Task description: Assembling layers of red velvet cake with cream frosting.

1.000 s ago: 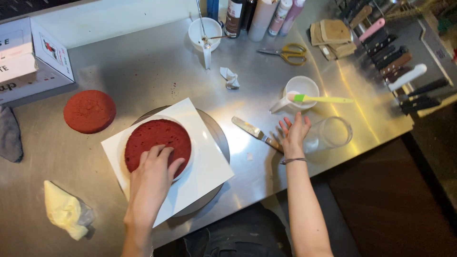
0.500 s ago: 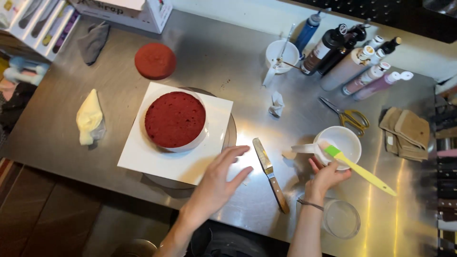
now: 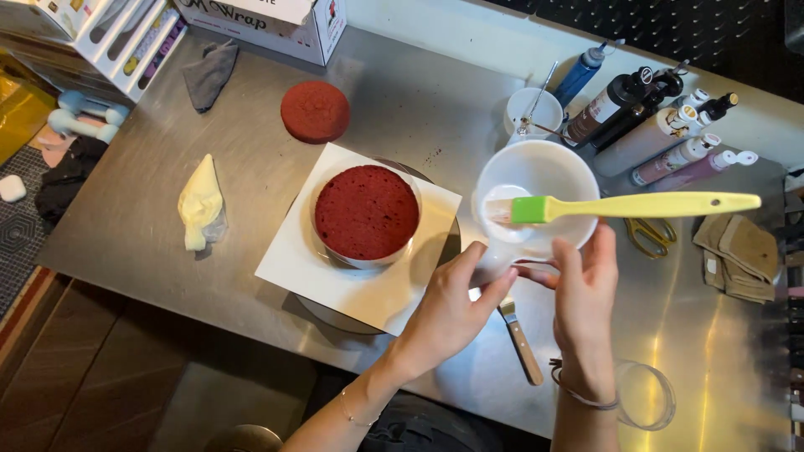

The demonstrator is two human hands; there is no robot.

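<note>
Both my hands hold a white bowl lifted above the steel table. My left hand supports its near left side and my right hand grips its near right rim. A pastry brush with a yellow handle and green head lies across the bowl, its bristles inside. To the left, a red cake layer in a metal ring sits on a white square board on a turntable. A second red cake layer lies bare on the table further back.
A filled piping bag lies left. A palette knife rests below the bowl, a clear lid at right. Several squeeze bottles, a white cup, scissors, a grey cloth and boxes line the back.
My right hand has lifted the bowl with the brush off the table toward me. My left hand has come over from beside the cake board and taken its other side.
</note>
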